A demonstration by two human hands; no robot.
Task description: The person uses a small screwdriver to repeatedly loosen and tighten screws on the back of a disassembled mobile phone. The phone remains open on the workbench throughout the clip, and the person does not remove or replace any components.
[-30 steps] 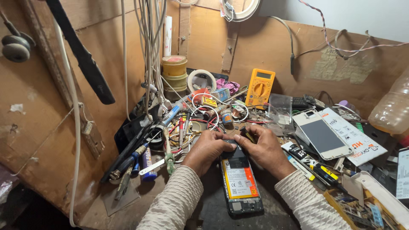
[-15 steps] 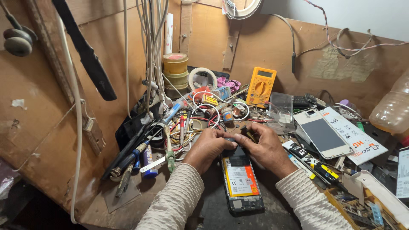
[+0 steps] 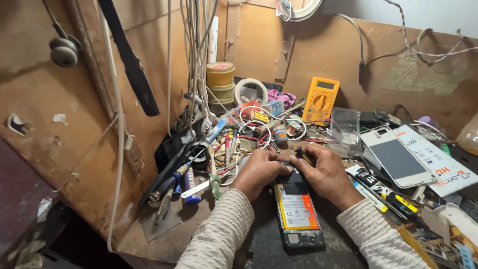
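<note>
Both hands [image 3: 294,172] pinch the opened phone's [image 3: 297,214] top end.

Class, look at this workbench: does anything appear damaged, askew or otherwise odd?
Yes. The phone under both hands lies with its back off, so the battery is bare. Left of it, screwdrivers and wires lie in a tangled heap. A second phone rests askew on a white box.

Two phones – one opened [image 3: 297,211], one white [image 3: 397,157] – one yellow multimeter [image 3: 320,100], two hands.
</note>
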